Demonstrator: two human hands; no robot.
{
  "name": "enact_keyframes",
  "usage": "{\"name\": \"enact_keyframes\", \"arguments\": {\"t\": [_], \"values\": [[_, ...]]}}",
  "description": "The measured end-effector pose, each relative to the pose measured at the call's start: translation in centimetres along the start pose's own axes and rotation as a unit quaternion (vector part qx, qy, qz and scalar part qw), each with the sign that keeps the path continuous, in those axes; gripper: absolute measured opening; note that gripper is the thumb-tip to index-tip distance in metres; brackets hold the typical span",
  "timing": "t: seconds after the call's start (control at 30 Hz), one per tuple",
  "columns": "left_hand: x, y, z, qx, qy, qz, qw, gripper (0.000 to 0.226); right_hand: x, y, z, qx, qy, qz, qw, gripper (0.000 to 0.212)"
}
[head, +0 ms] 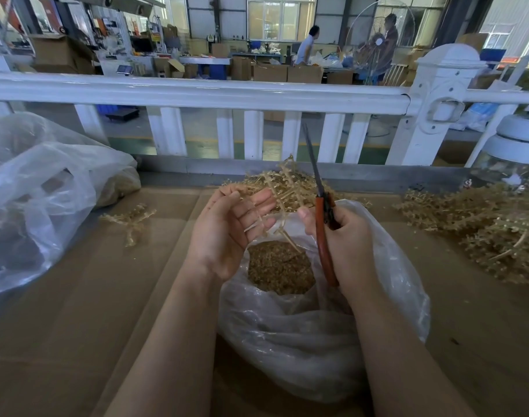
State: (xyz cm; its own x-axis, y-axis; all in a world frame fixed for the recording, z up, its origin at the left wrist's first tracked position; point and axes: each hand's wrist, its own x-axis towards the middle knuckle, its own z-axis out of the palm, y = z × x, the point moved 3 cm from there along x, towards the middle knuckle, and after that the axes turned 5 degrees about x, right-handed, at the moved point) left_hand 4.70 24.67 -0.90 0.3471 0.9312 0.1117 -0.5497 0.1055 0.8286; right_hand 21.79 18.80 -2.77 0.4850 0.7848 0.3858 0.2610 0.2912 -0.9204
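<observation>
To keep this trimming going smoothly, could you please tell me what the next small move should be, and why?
Probably tilt the scissors in the right hand down to the sprig and snip a piece. Their blades point up, away from it, while the sprig lies across the open left hand above the bag of cut bits.

Beige branched plastic sprig (284,183), upright over open clear bag (317,341), orange-handled scissors (321,207) just beside it, blades pointing up

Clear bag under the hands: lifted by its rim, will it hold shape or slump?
Probably floppy: the clear bag is thin, wrinkled film that sags around its load. Likely bottom-heavy, since the tan bits lie loose in a heap inside. Its mouth is open, so tipping it may spill them.
</observation>
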Motion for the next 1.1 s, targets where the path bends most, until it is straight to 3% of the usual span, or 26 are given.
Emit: {"name": "enact_keyframes", "arguments": {"t": [0.23, 0.47, 0.63, 0.9, 0.97, 1.03, 1.1], "values": [[0.0, -0.1, 0.5, 0.008, -0.02, -0.015, 1.0, 0.019, -0.1, 0.2, 0.9, 0.066, -0.075, 0.063, 0.993, 0.012], [-0.3, -0.9, 1.2, 0.065, -0.036, -0.023, 0.997, 0.012, 0.3, 0.0, 0.7, 0.118, -0.061, 0.081, 0.988, 0.004], [-0.4, -1.3, 1.2, 0.159, -0.065, -0.036, 0.984, 0.04, 0.1, -0.2, 0.6, 0.125, -0.043, 0.08, 0.988, 0.005], [-0.7, -1.8, 1.3, 0.206, -0.074, -0.026, 0.975, 0.011, -0.1, -0.4, 0.7, 0.097, -0.031, 0.058, 0.993, 0.01], [-0.6, -1.8, 1.4, 0.194, -0.065, -0.015, 0.979, 0.009, -0.2, -0.5, 0.7, 0.093, -0.032, 0.049, 0.994, 0.002], [-0.6, -1.6, 1.3, 0.179, -0.05, -0.001, 0.983, 0.003, -0.2, -0.6, 0.5, 0.098, -0.033, 0.027, 0.994, 0.004], [-0.5, -1.2, 1.2, 0.163, -0.023, 0.017, 0.986, 0.01, -0.2, -0.8, 0.3, 0.085, -0.024, 0.015, 0.996, 0.01]]}}
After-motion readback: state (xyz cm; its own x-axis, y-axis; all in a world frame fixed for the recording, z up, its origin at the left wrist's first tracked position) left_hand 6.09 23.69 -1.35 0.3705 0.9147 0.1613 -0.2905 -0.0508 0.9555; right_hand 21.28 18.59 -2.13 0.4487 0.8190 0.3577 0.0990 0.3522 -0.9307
